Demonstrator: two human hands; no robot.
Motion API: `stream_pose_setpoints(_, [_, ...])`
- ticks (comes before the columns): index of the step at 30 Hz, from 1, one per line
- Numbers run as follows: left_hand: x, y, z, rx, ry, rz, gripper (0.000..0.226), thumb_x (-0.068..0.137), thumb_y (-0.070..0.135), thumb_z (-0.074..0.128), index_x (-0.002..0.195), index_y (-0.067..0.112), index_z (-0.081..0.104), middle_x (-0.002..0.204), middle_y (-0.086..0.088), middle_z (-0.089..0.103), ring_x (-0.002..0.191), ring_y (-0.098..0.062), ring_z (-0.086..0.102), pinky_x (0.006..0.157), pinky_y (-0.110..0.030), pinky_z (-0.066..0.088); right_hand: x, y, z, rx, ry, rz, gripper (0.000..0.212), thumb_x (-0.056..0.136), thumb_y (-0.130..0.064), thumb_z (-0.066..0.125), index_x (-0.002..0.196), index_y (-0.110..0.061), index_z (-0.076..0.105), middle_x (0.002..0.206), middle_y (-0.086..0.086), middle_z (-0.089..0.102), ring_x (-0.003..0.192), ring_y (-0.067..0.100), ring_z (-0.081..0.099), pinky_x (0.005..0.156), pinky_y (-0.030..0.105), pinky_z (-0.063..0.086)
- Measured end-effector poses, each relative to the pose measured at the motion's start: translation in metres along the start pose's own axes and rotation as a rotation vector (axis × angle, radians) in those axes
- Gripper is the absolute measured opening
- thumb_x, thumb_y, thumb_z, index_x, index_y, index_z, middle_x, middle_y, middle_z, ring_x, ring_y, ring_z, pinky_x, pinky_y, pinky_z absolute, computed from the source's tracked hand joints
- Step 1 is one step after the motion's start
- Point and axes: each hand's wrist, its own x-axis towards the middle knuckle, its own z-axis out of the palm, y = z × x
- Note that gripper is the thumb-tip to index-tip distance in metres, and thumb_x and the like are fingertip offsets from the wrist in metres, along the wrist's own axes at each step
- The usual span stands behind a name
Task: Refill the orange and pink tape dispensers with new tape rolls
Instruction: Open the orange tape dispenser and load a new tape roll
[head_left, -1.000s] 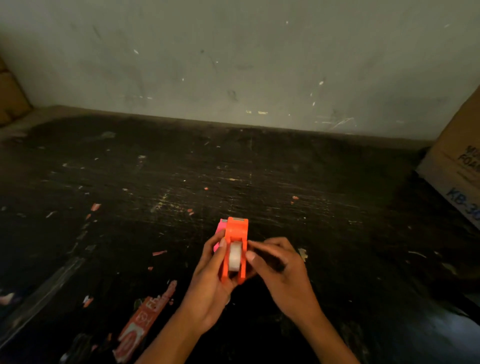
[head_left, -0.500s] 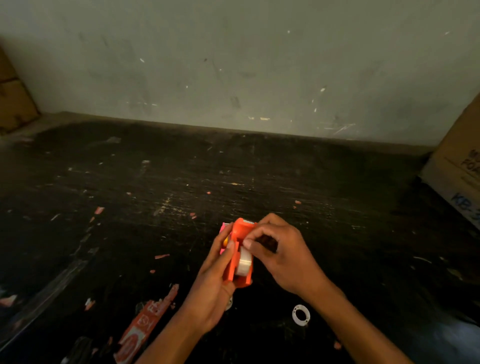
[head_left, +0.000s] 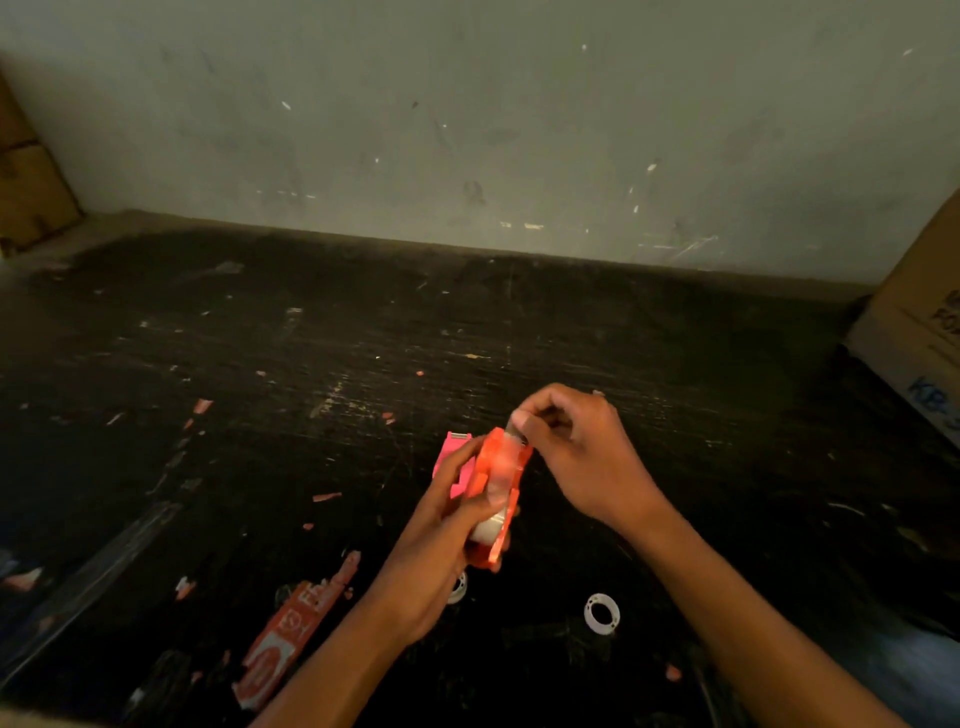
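Pink dispenser (head_left: 453, 465): largely hidden behind the left hand (head_left: 441, 535) and blurred. Orange dispenser (head_left: 497, 499): one, held above the dark tabletop (head_left: 311, 364) in the left hand's closed grip, a clear tape roll (head_left: 491, 522) seated inside. Right hand (head_left: 576, 457): fingertips pinched together at the dispenser's top; whether tape is pinched cannot be told. Empty white cores on the tabletop: one (head_left: 601, 613) seen whole, another (head_left: 458, 587) half covered.

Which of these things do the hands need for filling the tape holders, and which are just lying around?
Needed for the job:
orange tape dispenser, held in the left hand
tape roll inside it
pink tape dispenser behind it
right hand, pinching at the orange one's top

Just lying around:
white ring
red wrapper
cardboard box
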Motion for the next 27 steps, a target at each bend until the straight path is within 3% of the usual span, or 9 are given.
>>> stream_pose_setpoints(3, [-0.002, -0.001, 0.001, -0.019, -0.012, 0.018, 0.056, 0.067, 0.029, 0.064, 0.118, 0.049, 0.051, 0.120, -0.018, 0.055, 0.081, -0.015, 0.059, 0.058, -0.026, 0.047, 0.005, 0.003, -0.004, 0.047, -0.077, 0.137, 0.010, 0.090, -0.015, 0.059, 0.091, -0.011, 0.069, 0.090, 0.000, 0.069, 0.087, 0.008, 0.063, 0.074, 0.016, 0.048])
stream_pose_setpoints(8, [0.003, -0.003, 0.001, 0.056, -0.018, 0.041, 0.056, 0.072, 0.030, 0.069, 0.119, 0.053, 0.049, 0.127, -0.018, 0.053, 0.086, -0.015, 0.060, 0.064, -0.029, 0.048, 0.015, 0.012, -0.011, 0.398, -0.242, 0.426, 0.009, 0.088, -0.007, 0.060, 0.087, -0.008, 0.069, 0.098, 0.008, 0.070, 0.098, 0.017, 0.065, 0.092, 0.029, 0.050])
stream_pose_setpoints(11, [0.010, -0.004, -0.002, 0.154, -0.016, 0.065, 0.062, 0.072, 0.030, 0.070, 0.122, 0.057, 0.044, 0.134, -0.003, 0.049, 0.110, -0.019, 0.058, 0.086, -0.044, 0.052, 0.020, 0.016, -0.017, 0.570, -0.329, 0.521, 0.011, 0.088, -0.002, 0.058, 0.083, -0.005, 0.067, 0.090, 0.009, 0.068, 0.087, 0.014, 0.066, 0.078, 0.025, 0.058])
stream_pose_setpoints(13, [0.013, -0.005, -0.002, 0.185, -0.021, 0.055, 0.064, 0.073, 0.032, 0.070, 0.124, 0.057, 0.041, 0.132, 0.001, 0.049, 0.109, -0.019, 0.060, 0.086, -0.044, 0.053, 0.021, 0.020, -0.018, 0.636, -0.346, 0.573, 0.010, 0.087, -0.001, 0.058, 0.085, -0.006, 0.066, 0.087, 0.007, 0.068, 0.082, 0.012, 0.067, 0.069, 0.024, 0.059])
stream_pose_setpoints(15, [0.018, -0.007, 0.000, 0.136, -0.018, 0.023, 0.066, 0.070, 0.032, 0.066, 0.129, 0.048, 0.039, 0.120, -0.007, 0.060, 0.088, -0.018, 0.067, 0.067, -0.034, 0.053, 0.022, 0.029, -0.016, 0.723, -0.309, 0.613, 0.009, 0.087, -0.003, 0.059, 0.090, -0.009, 0.065, 0.087, 0.006, 0.068, 0.081, 0.014, 0.067, 0.067, 0.026, 0.059])
stream_pose_setpoints(17, [0.028, -0.012, 0.001, 0.040, 0.047, -0.005, 0.063, 0.073, 0.030, 0.063, 0.130, 0.036, 0.039, 0.109, -0.017, 0.066, 0.076, -0.026, 0.068, 0.059, -0.035, 0.052, 0.020, 0.043, -0.008, 0.799, -0.196, 0.646, 0.007, 0.089, -0.010, 0.058, 0.093, -0.011, 0.064, 0.090, 0.007, 0.068, 0.084, 0.017, 0.067, 0.073, 0.029, 0.058])
stream_pose_setpoints(20, [0.052, -0.024, 0.004, -0.062, 0.202, -0.051, 0.042, 0.086, 0.020, 0.058, 0.122, 0.022, 0.038, 0.107, -0.022, 0.066, 0.077, -0.032, 0.071, 0.063, -0.038, 0.057, 0.009, 0.069, 0.009, 0.710, 0.030, 0.695, 0.013, 0.090, -0.020, 0.059, 0.099, -0.013, 0.066, 0.107, 0.012, 0.068, 0.100, 0.022, 0.065, 0.086, 0.035, 0.054])
stream_pose_setpoints(23, [0.076, -0.039, 0.006, -0.073, 0.279, -0.115, 0.036, 0.087, 0.022, 0.059, 0.117, 0.015, 0.041, 0.109, -0.020, 0.066, 0.085, -0.032, 0.071, 0.067, -0.040, 0.060, -0.009, 0.083, 0.027, 0.590, 0.037, 0.602, 0.015, 0.089, -0.019, 0.060, 0.097, -0.014, 0.072, 0.102, 0.007, 0.075, 0.101, 0.019, 0.068, 0.092, 0.035, 0.052])
stream_pose_setpoints(27, [0.103, -0.059, 0.006, -0.035, 0.325, -0.245, 0.043, 0.081, 0.038, 0.064, 0.117, 0.019, 0.049, 0.111, -0.015, 0.067, 0.098, -0.026, 0.067, 0.083, -0.047, 0.056, -0.013, 0.097, 0.040, 0.540, 0.019, 0.563, 0.023, 0.089, -0.011, 0.060, 0.085, -0.030, 0.074, 0.078, -0.013, 0.077, 0.082, -0.001, 0.070, 0.071, 0.011, 0.051])
